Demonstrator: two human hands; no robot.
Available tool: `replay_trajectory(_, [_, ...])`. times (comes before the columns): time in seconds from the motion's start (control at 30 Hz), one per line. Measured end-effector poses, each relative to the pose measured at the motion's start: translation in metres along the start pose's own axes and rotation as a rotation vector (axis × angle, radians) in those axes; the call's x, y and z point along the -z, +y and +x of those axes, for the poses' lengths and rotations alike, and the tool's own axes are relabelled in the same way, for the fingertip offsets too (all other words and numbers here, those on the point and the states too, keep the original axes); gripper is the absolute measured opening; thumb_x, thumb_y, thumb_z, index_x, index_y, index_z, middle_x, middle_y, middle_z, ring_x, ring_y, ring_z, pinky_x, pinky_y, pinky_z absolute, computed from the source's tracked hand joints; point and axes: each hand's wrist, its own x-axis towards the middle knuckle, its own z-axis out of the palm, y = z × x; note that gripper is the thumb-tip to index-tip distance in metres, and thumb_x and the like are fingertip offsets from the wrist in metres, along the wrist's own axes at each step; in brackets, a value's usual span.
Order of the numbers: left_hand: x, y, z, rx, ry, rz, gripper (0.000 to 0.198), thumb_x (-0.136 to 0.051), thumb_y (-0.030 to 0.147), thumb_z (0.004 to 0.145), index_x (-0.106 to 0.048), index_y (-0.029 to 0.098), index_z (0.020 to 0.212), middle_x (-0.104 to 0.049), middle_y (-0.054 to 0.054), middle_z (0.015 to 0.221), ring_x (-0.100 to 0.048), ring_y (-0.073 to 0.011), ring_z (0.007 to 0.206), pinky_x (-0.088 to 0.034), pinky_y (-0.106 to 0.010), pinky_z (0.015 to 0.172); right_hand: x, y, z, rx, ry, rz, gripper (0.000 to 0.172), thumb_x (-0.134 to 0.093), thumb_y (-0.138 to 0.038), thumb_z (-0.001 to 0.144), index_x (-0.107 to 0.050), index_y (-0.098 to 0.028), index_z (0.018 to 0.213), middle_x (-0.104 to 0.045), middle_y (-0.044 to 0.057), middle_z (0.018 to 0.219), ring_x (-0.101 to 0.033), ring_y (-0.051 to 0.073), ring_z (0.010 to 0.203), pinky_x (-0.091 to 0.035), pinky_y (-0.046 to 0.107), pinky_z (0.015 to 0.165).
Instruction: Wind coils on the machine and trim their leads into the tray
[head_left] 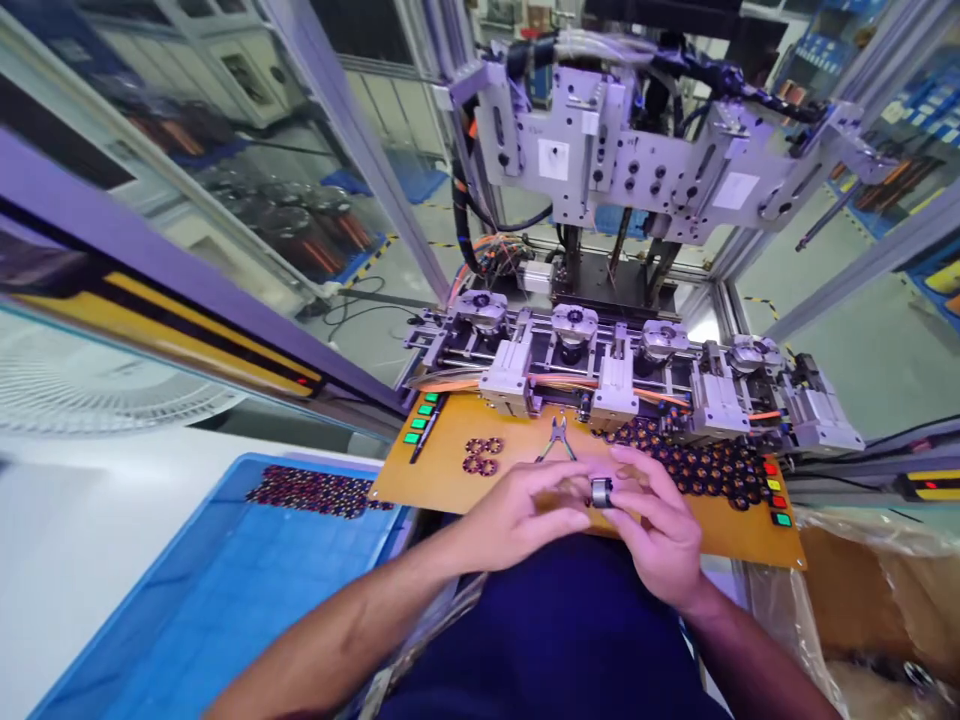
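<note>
The right hand (667,535) pinches a small metal part (601,493) over the orange board (420,472), and it could drop if the left hand (510,515), whose grip is hard to tell, bumps it.

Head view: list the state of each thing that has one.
Small silver metal cylinder: held in fingertips of right hand; left hand close, contact unclear.
Silver metal pliers: lying flat, handles spread.
Four dark round rings: lying flat, close together.
Blue plastic tray: partly covered by small dark parts.
Brown box lined with clear plastic: open.
Square green buttons: cannot tell whether lit.
</note>
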Motion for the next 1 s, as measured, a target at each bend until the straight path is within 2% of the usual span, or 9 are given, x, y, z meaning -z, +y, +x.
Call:
replay_trajectory(0.1, [-0.006, 0.005, -0.001, -0.048, 0.096, -0.063, 0.030, -0.066, 0.024, 0.088, -0.070, 0.016, 0.116, -0.077, -0.009, 0.108, -0.074, -0.0205, 0.097, -0.057, -0.030, 0.088, -0.007, -0.019, 0.016, -0.012, -0.017, 0.232, 0.030, -0.063, -0.006, 0.088, -0.068, -0.028, 0.108, -0.056, 0.008, 0.135, -0.060, 0.022, 0.119, -0.054, 0.037, 0.095])
replay_trajectory(0.23, [-0.006, 0.000, -0.010, -0.149, 0.246, 0.138, 0.034, -0.071, 0.020, 0.085, -0.068, 0.018, 0.118, -0.077, -0.008, 0.107, -0.073, -0.0197, 0.096, -0.057, -0.030, 0.087, -0.016, -0.020, 0.026, -0.098, -0.104, 0.395, 0.020, -0.064, -0.017, 0.091, -0.069, -0.027, 0.108, -0.060, 0.009, 0.130, -0.058, 0.024, 0.122, -0.051, 0.040, 0.100])
replay_trajectory(0.33, [-0.003, -0.003, -0.013, -0.217, 0.315, 0.252, 0.034, -0.070, 0.018, 0.085, -0.067, 0.019, 0.119, -0.077, -0.008, 0.105, -0.073, -0.0191, 0.094, -0.058, -0.029, 0.085, -0.022, -0.020, 0.031, -0.157, -0.130, 0.410, 0.013, -0.062, -0.018, 0.092, -0.070, -0.025, 0.100, -0.065, 0.008, 0.123, -0.061, 0.022, 0.117, -0.050, 0.039, 0.101])
replay_trajectory(0.43, [0.002, -0.012, -0.017, -0.241, 0.396, 0.349, 0.040, -0.073, 0.019, 0.083, -0.063, 0.019, 0.122, -0.076, -0.009, 0.106, -0.073, -0.0190, 0.093, -0.058, -0.029, 0.085, -0.016, -0.018, 0.047, -0.143, -0.178, 0.339, 0.011, -0.060, -0.019, 0.093, -0.070, -0.023, 0.095, -0.067, 0.009, 0.118, -0.065, 0.021, 0.111, -0.054, 0.036, 0.095])
replay_trajectory(0.57, [0.012, -0.056, -0.036, -0.159, 0.576, 0.520, 0.045, -0.070, 0.021, 0.085, -0.057, 0.021, 0.129, -0.074, -0.009, 0.109, -0.072, -0.0191, 0.091, -0.059, -0.030, 0.082, 0.026, 0.013, 0.106, 0.047, -0.211, -0.015, 0.011, -0.062, -0.023, 0.091, -0.071, -0.020, 0.085, -0.072, 0.008, 0.101, -0.069, 0.020, 0.093, -0.058, 0.034, 0.084])
replay_trajectory(0.63, [0.018, -0.090, -0.049, -0.099, 0.730, 0.654, 0.047, -0.069, 0.024, 0.087, -0.054, 0.021, 0.132, -0.071, -0.011, 0.115, -0.069, -0.0231, 0.100, -0.057, -0.038, 0.091, 0.056, 0.043, 0.144, 0.057, -0.159, -0.143, 0.010, -0.065, -0.023, 0.088, -0.072, -0.019, 0.083, -0.072, 0.009, 0.102, -0.068, 0.023, 0.096, -0.055, 0.040, 0.091])
replay_trajectory(0.73, [0.024, -0.139, -0.063, -0.016, 0.826, 0.786, 0.055, -0.065, 0.035, 0.089, -0.048, 0.019, 0.138, -0.063, -0.016, 0.126, -0.061, -0.0309, 0.117, -0.050, -0.051, 0.101, 0.096, 0.089, 0.187, 0.051, -0.153, -0.304, 0.009, -0.066, -0.021, 0.082, -0.074, -0.018, 0.080, -0.072, 0.010, 0.099, -0.068, 0.025, 0.092, -0.054, 0.045, 0.090])
replay_trajectory(0.83, [0.024, -0.168, -0.069, 0.061, 0.835, 0.798, 0.060, -0.060, 0.042, 0.090, -0.043, 0.016, 0.142, -0.058, -0.019, 0.130, -0.056, -0.0348, 0.122, -0.046, -0.056, 0.104, 0.115, 0.119, 0.206, 0.067, -0.257, -0.398, 0.011, -0.065, -0.017, 0.080, -0.076, -0.018, 0.078, -0.073, 0.009, 0.103, -0.069, 0.025, 0.094, -0.055, 0.043, 0.090])
replay_trajectory(1.0, [0.021, -0.180, -0.069, 0.134, 0.820, 0.777, 0.061, -0.055, 0.046, 0.091, -0.044, 0.012, 0.140, -0.057, -0.021, 0.129, -0.055, -0.0353, 0.122, -0.043, -0.055, 0.106, 0.117, 0.129, 0.208, 0.103, -0.394, -0.483, 0.016, -0.062, -0.014, 0.083, -0.078, -0.018, 0.085, -0.074, 0.007, 0.107, -0.070, 0.023, 0.097, -0.055, 0.039, 0.093])
